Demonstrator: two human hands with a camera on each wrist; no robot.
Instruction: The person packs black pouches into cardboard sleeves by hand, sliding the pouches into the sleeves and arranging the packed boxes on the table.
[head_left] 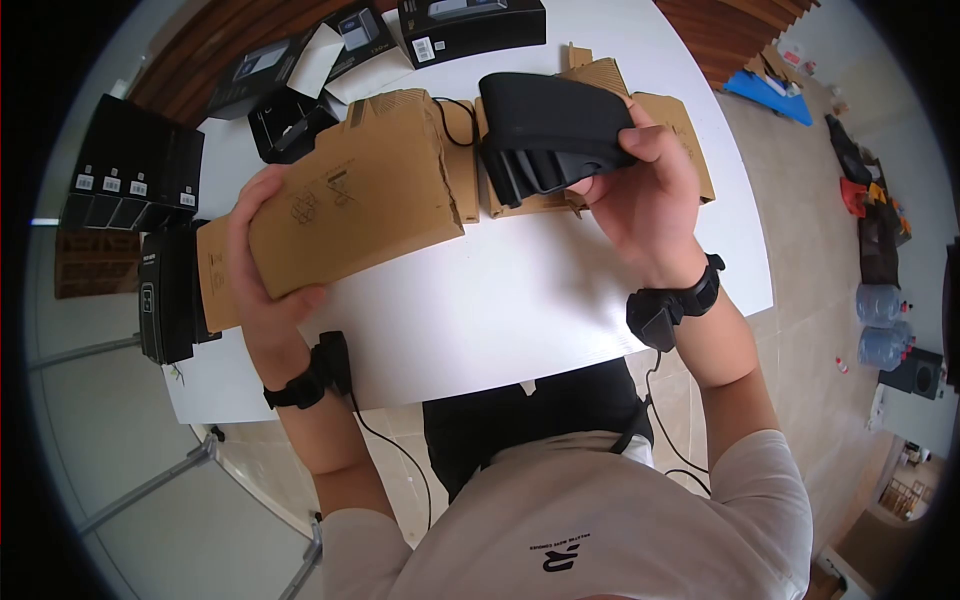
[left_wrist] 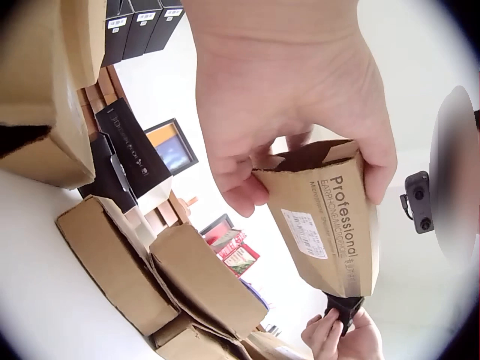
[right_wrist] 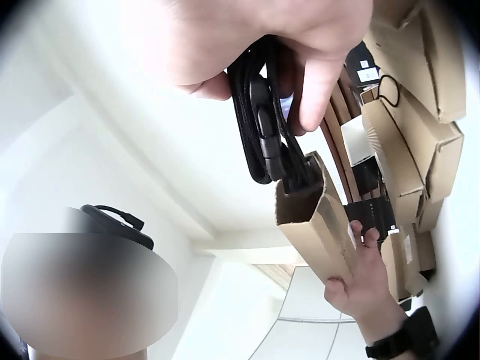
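My left hand (head_left: 245,262) grips one end of a long brown cardboard box (head_left: 350,222), thumb on the near side and fingers over the far side. The left wrist view shows this box (left_wrist: 322,225) printed "Professional" with a white label (left_wrist: 304,234). In my right hand (head_left: 655,205) is a black item with a folded cable (head_left: 555,112), pinched between thumb and fingers, raised above the table. The right wrist view shows its looped black cable (right_wrist: 262,135) hanging down, its lower end right at the box's open mouth (right_wrist: 300,208).
More brown cardboard boxes (head_left: 680,130) lie behind the hands on the white table (head_left: 520,300). A stack of black boxes (head_left: 130,160) stands at the left, and others (head_left: 475,25) at the back, near an opened black box (head_left: 290,128). Cords trail from both wrist cameras.
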